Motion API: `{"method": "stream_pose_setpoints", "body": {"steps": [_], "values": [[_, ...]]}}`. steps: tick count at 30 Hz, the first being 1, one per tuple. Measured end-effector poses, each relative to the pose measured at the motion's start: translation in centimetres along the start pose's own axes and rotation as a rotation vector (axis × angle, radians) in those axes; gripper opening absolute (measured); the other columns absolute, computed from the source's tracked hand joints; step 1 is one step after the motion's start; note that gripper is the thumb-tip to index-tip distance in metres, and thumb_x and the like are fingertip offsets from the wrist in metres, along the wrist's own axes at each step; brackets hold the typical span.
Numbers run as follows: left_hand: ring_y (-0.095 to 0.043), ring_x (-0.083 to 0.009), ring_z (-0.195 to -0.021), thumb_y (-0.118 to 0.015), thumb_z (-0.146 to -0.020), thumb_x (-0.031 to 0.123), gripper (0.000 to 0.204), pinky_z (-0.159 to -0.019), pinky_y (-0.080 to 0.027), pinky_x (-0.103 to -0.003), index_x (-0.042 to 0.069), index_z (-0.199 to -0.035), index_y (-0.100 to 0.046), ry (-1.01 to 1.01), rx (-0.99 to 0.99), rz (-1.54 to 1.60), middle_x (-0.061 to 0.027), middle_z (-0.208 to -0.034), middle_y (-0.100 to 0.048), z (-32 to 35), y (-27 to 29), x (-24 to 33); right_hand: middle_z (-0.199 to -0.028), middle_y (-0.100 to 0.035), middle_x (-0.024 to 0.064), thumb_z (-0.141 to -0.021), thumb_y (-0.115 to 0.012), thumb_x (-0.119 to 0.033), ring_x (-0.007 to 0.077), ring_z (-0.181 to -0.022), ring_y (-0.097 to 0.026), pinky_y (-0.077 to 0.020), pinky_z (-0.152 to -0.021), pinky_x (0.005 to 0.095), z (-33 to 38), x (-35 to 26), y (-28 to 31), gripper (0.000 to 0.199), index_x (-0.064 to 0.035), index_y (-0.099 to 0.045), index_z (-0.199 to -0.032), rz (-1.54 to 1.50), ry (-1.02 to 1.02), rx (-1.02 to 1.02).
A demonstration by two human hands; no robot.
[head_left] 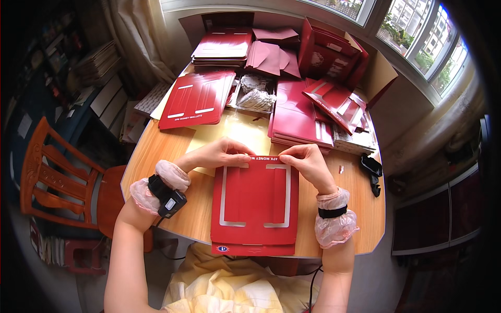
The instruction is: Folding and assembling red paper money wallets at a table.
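Note:
Flat in front of me lies a red card sleeve [255,208] with white bracket-shaped slots on both sides. Its near edge reaches the table's front edge and carries a small blue-and-white emblem. My left hand [224,155] pinches the far edge of the sleeve left of its middle, thumb on top. At the same edge, a short way to the right, my right hand [307,160] pinches it too. A strip with white print shows between the two hands. The fingertips under the card are hidden.
Beyond my left hand lies a stack of red cards [195,99] on a yellow sheet [209,138]. A tray of crumpled plastic [254,93], red folders [297,112] and an open red box [329,55] crowd the far side. A black strap [371,169] lies at the right edge.

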State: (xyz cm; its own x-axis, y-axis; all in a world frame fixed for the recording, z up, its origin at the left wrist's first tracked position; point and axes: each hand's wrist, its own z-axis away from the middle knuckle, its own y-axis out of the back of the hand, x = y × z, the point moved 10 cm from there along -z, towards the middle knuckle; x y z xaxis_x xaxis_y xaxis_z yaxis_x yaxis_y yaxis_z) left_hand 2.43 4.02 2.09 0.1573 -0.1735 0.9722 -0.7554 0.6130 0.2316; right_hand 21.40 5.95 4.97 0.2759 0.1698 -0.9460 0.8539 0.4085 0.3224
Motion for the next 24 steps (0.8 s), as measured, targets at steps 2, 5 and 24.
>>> {"method": "stream_pose_setpoints", "body": {"steps": [2,5,24], "values": [[-0.066,-0.0069,-0.091,-0.071,-0.1,0.02,0.028,-0.08,-0.055,-0.026,0.001,-0.121,-0.074,0.013,0.046,-0.082,-0.0038,-0.098,-0.075,-0.1,0.3,-0.5,-0.081,-0.075,0.0027,-0.091,-0.076,-0.013,0.006,-0.073,-0.063,-0.0522,-0.066,0.0237,-0.1,-0.1,-0.4,0.019,0.0056,-0.079,-0.095,-0.001,-0.002,-0.002],[-0.066,-0.0057,-0.087,-0.07,-0.101,0.019,0.025,-0.076,-0.057,-0.024,-0.002,-0.114,-0.077,0.045,0.129,-0.109,-0.0032,-0.094,-0.076,-0.1,0.3,-0.7,-0.082,-0.075,0.0034,-0.091,-0.076,-0.013,0.0059,-0.073,-0.064,-0.0524,-0.066,0.0233,-0.1,-0.2,-0.7,0.019,0.0051,-0.079,-0.096,0.013,-0.001,0.001],[-0.062,-0.0051,-0.078,-0.072,-0.1,0.021,0.025,-0.067,-0.055,-0.025,-0.002,-0.109,-0.079,-0.009,0.205,-0.177,-0.0043,-0.089,-0.077,-0.2,1.1,0.1,-0.085,-0.077,0.0042,-0.091,-0.079,-0.012,0.0067,-0.075,-0.066,-0.0536,-0.068,0.0227,-0.4,0.8,-1.3,0.016,0.0037,-0.081,-0.096,-0.175,-0.021,-0.009]]}}
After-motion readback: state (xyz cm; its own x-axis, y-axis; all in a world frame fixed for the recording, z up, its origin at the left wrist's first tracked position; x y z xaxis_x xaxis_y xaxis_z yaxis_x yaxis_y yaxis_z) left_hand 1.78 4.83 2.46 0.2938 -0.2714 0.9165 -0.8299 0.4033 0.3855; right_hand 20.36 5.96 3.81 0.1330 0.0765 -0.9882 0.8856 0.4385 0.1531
